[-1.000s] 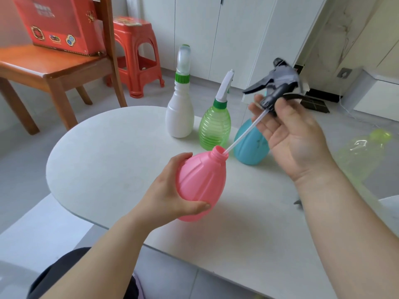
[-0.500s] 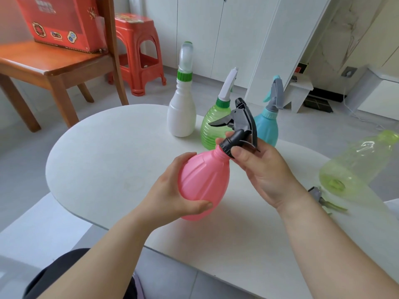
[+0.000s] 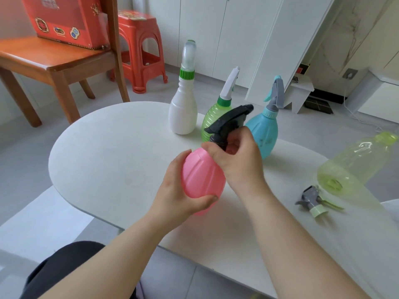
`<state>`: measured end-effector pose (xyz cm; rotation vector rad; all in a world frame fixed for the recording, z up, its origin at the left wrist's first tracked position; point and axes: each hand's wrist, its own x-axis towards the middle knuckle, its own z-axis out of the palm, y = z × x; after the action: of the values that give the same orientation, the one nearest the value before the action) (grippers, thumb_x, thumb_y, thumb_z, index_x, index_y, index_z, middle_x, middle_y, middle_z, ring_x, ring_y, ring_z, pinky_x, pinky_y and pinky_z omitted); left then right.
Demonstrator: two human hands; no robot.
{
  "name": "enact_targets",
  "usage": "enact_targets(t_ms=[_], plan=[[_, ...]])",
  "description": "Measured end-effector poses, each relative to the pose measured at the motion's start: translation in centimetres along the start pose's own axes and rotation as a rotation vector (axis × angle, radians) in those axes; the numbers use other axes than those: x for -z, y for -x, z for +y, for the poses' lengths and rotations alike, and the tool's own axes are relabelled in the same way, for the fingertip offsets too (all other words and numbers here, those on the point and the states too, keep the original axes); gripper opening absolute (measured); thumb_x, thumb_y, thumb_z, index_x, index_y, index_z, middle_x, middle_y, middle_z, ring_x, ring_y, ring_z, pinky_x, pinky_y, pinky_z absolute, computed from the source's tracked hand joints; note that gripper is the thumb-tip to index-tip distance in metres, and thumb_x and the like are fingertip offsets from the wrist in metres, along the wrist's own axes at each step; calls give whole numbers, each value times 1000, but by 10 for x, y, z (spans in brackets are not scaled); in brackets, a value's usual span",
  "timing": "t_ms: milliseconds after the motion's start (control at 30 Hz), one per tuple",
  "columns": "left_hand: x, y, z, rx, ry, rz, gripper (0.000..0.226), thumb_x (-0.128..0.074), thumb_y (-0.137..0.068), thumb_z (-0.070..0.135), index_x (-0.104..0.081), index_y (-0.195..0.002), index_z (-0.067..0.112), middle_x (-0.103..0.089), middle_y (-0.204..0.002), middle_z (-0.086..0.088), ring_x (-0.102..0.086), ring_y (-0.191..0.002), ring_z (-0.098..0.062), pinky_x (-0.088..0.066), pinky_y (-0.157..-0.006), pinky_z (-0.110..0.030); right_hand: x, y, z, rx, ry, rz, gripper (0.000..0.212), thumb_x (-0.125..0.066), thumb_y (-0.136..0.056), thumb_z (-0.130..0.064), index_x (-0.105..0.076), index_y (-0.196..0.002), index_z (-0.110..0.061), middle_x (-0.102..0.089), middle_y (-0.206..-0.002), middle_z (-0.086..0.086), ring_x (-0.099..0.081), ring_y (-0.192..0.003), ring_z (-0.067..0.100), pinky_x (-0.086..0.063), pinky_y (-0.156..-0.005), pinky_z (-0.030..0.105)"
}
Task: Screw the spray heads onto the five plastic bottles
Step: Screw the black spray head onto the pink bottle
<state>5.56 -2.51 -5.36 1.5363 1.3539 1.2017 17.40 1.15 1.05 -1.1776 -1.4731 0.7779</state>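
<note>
Five bottles are sitting at the tabletop (image 3: 108,152): three capped upright, one yellow-green bottle (image 3: 354,162) seemingly empty beside a loose spray head (image 3: 313,200), while the left hand (image 3: 179,190) is gripping the pink bottle (image 3: 201,175) and the right hand (image 3: 237,162) is pinching its black spray head (image 3: 231,121).

**Hidden and cut off**

The right hand (image 3: 236,162) covers the pink bottle (image 3: 201,175) neck and the black spray head (image 3: 230,123) collar. At three o'clock, the yellow-green bottle (image 3: 354,162) runs past the frame edge, blurred.
</note>
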Motion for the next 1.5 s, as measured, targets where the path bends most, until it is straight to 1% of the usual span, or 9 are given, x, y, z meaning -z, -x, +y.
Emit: enact_targets(t_ms=[233,400,533,667,800,900,1000,1267,1500], plan=[[8,1,-7,-33,-18,-208,88,-67,-44,56,-15,-115,57,-25,-130,29,-30,-121,10,-23,-90,6,13,-6,7,-95,-121,-171,15,-66,-76,-17,-57,-79,-30,-65,-87,-13,-61,-84,1,-44,-77,13],[13,-13,-6,50,158,-379,96,-69,-40,42,-23,-124,46,-39,-133,14,-41,-121,-1,-36,-98,-20,36,-2,7,-134,-281,-504,20,-66,-64,-23,-65,-84,-25,-71,-87,-16,-64,-89,-1,-46,-75,8],[-3,-12,-2,41,194,-324,81,-68,-37,44,-35,-112,47,-50,-118,13,-51,-106,1,-45,-78,-6,31,3,10,-145,-174,-220,25,-74,-65,-16,-56,-79,-25,-68,-90,2,-64,-94,17,-49,-83,28],[-25,1,-2,15,15,-102,88,-68,-35,53,-26,-112,46,-40,-117,13,-43,-110,-6,-40,-93,-23,16,14,14,-44,52,106,39,-76,-65,-15,-41,-73,-31,-54,-74,-12,-52,-63,-12,-39,-64,6],[-13,-7,-2,-35,13,-236,94,-75,-44,44,-14,-114,56,-29,-124,17,-35,-114,5,-31,-93,-8,31,9,13,-176,-143,-99,25,-72,-68,-12,-54,-78,-25,-66,-104,15,-61,-95,18,-45,-87,30],[-5,-20,-3,11,116,-411,97,-74,-50,29,-15,-124,48,-31,-132,16,-36,-115,12,-28,-84,8,46,4,16,-211,-292,-345,20,-73,-56,-28,-68,-76,-26,-73,-94,-6,-63,-99,12,-47,-89,27],[-12,-23,4,23,179,-449,95,-71,-40,37,-28,-125,43,-46,-123,14,-48,-104,11,-45,-81,-7,53,1,18,-237,-365,-448,43,-81,-42,-47,-72,-79,-28,-73,-91,-11,-62,-99,7,-48,-92,22],[-43,-2,6,-21,-116,-5,97,-78,-47,40,-29,-130,28,-32,-111,18,-39,-112,-7,-35,-96,-26,39,8,21,-141,-83,-69,22,-69,-71,-10,-56,-77,-26,-66,-89,-2,-61,-85,10,-47,-84,27],[-13,-30,7,27,77,-459,95,-74,-38,38,-24,-118,48,-44,-121,19,-47,-107,9,-40,-83,-6,68,-9,20,-243,-323,-557,50,-80,-41,-51,-71,-83,-25,-73,-93,-13,-62,-98,0,-46,-85,12]])
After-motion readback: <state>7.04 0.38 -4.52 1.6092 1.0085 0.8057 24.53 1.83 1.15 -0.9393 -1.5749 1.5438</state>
